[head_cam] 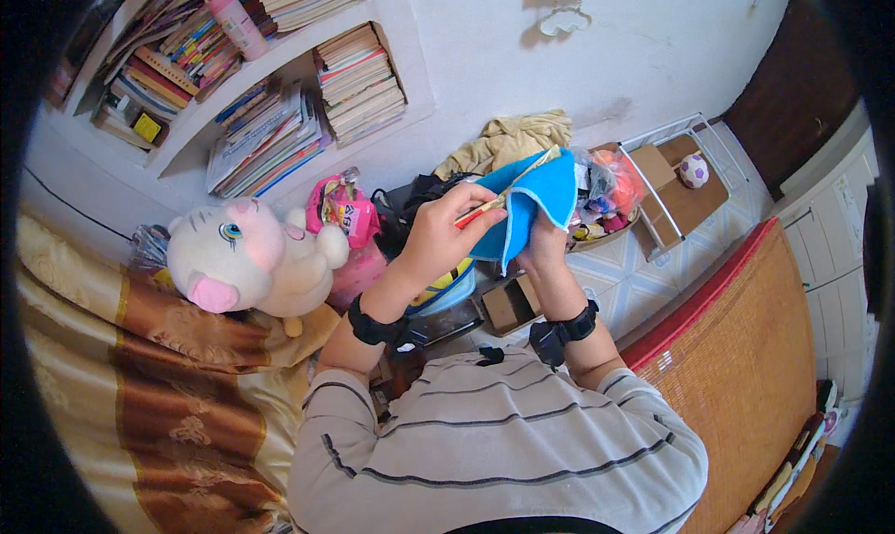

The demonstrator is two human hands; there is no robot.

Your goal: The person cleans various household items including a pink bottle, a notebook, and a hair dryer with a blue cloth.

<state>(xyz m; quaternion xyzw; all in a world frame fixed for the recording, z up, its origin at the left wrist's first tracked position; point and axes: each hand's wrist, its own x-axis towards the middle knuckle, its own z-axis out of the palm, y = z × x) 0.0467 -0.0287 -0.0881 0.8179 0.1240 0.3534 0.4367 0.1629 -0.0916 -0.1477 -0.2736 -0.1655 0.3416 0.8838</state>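
My left hand (pixel 454 221) grips a thin book (pixel 482 211) by its near end, with a red patch showing beside the fingers. A bright blue cloth (pixel 535 191) with a pale stitched edge drapes against and partly over the book. Under the cloth, my right hand (pixel 545 244) holds it from below and behind; most of its fingers are hidden. Both wrists carry black straps. A white and pink plush cat (pixel 255 258) lies to the left of my left hand, and a pink package (pixel 344 209) is between them.
Shelves of books (pixel 360 80) line the wall at upper left. Beyond my hands lie a beige cloth (pixel 507 139) and a box of bagged items (pixel 612 191). An open cardboard box (pixel 510 307) is below. A mat-covered bed (pixel 741 345) stands at right, a white-framed rack (pixel 682 184) behind.
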